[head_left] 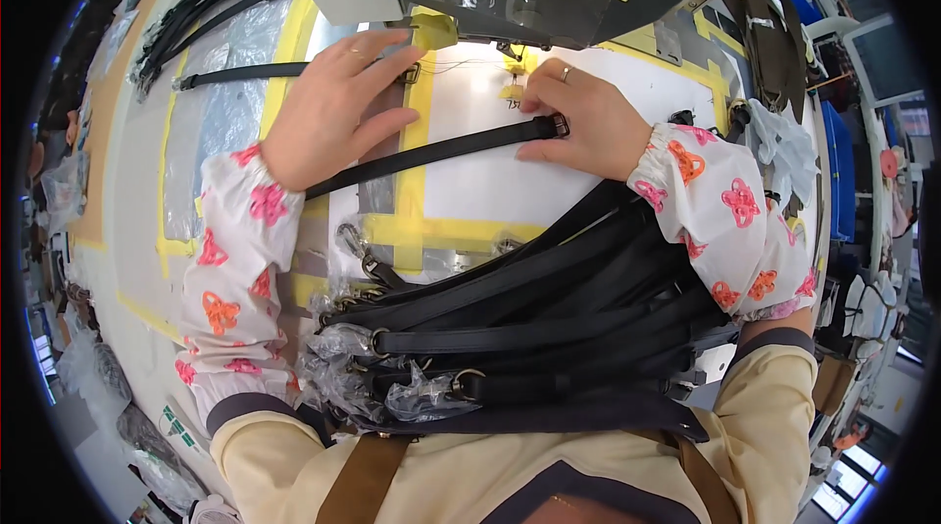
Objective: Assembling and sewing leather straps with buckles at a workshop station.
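My right hand (593,117) pinches the buckle end of a black strap (441,148) over the white work surface. This strap slants down to the left and passes behind my left wrist. My left hand (338,98) is spread, its thumb apart from the fingers, and holds nothing I can see. Under it runs another black strap (245,75), whose buckle (411,73) shows by my index finger. Just beyond both hands is the dark head of a sewing machine (549,4), thin threads trailing beneath it. Between my forearms lies a pile of black straps (549,328).
Plastic-wrapped metal clasps (338,357) cover the pile's left ends. More black straps (221,4) are bundled at the far left, beside clear plastic sheeting (235,132). Yellow tape (461,230) borders the work surface. Brown straps (769,44) hang at the right, near a blue bin (838,171).
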Demonstrator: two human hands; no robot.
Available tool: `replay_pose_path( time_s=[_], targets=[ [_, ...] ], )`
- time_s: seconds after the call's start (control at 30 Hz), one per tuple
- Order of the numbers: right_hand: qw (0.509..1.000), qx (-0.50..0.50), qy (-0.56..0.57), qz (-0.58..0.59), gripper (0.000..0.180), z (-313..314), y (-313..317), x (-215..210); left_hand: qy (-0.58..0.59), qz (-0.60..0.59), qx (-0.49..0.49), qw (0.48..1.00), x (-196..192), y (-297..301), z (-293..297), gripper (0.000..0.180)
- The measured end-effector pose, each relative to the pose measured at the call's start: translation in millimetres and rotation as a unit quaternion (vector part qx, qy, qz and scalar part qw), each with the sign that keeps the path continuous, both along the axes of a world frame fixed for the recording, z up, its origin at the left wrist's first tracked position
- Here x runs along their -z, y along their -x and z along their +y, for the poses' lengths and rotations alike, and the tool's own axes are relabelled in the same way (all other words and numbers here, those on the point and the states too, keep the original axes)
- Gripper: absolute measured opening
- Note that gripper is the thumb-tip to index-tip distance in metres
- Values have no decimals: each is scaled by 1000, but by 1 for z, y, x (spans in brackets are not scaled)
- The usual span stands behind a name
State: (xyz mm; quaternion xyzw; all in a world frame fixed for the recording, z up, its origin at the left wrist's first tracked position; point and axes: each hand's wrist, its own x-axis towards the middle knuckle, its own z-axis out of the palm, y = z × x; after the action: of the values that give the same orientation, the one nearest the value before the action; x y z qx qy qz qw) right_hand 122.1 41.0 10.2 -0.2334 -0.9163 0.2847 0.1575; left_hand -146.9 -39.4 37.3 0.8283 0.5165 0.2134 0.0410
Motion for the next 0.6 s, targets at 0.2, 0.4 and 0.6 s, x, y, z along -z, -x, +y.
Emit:
replay_pose_path(
  time_s=[0.2, 0.4, 0.6],
  targets=[
    [998, -34, 50, -23, 31, 7, -9, -5, 47, 30, -79, 995, 31, 14, 37, 21],
    [999, -18, 18, 47, 30, 4, -4, -5, 91, -62, 36, 993, 11, -58, 1, 24],
    [996, -18, 79, 30, 30, 4, -4, -10, 267, -199, 12, 943, 21, -71, 20, 21]
  ],
)
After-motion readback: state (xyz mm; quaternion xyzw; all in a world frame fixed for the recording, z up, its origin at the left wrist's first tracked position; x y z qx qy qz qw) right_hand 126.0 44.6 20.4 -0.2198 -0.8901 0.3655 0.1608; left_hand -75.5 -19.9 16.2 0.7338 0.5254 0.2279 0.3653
